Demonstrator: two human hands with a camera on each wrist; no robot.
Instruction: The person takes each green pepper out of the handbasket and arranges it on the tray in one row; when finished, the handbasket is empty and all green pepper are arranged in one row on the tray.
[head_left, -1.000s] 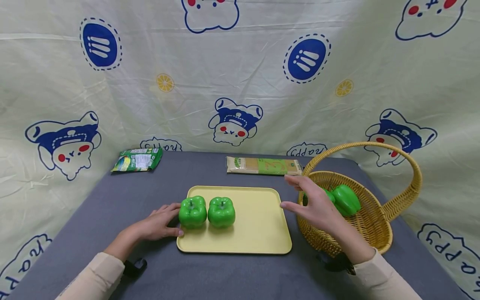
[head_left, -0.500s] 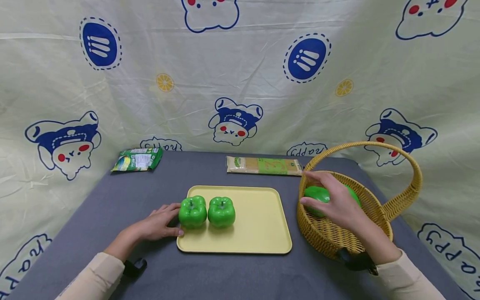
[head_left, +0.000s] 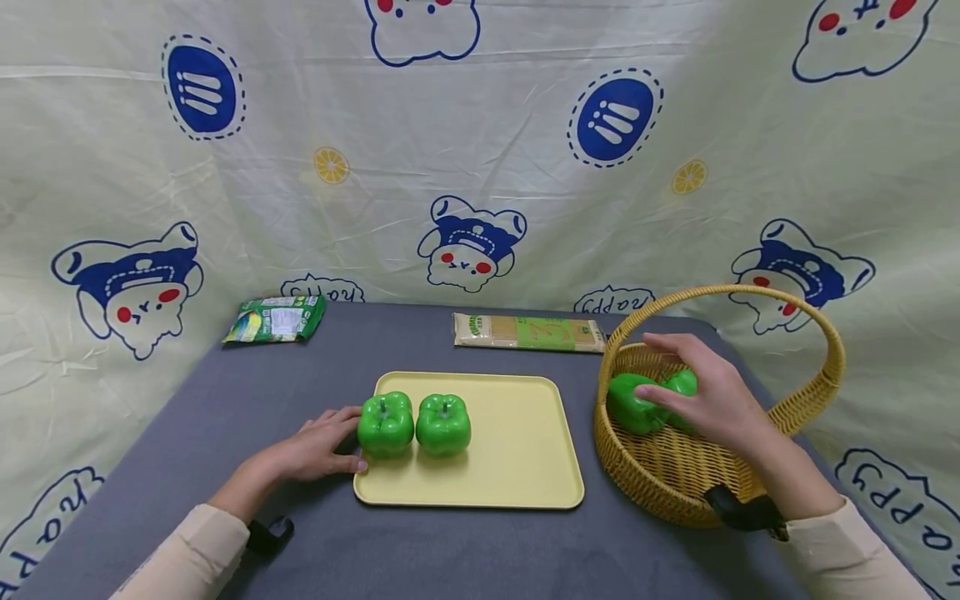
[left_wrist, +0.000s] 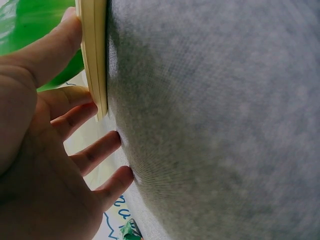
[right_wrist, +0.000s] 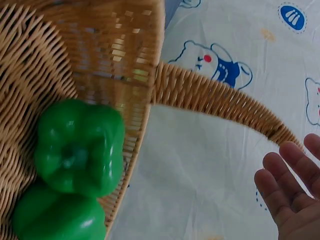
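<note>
My left hand [head_left: 322,446] rests at the left edge of a pale yellow tray [head_left: 517,442]. In the left wrist view its thumb [left_wrist: 55,47] lies against the tray rim, with the other fingers spread toward the grey cloth. Two green bell peppers stand side by side on the tray, the left pepper [head_left: 386,427] close to my fingertips and the right pepper [head_left: 443,427] beside it. Over the wicker basket [head_left: 652,492], my right hand [head_left: 712,400] hovers with fingers apart, holding nothing. Inside lie two more green peppers, one pepper [right_wrist: 80,147] against another pepper [right_wrist: 60,215].
The basket's tall arched handle [head_left: 828,367] rises at the right beside my hand. Behind the tray lies a flat noodle-like packet [head_left: 525,332], and a green snack bag [head_left: 277,320] sits at the back left. A printed curtain [head_left: 480,125] hangs behind the table.
My right hand has moved rightward from the basket's left rim across to above its right part, uncovering the left pepper inside. The left hand, tray and its peppers stay put.
</note>
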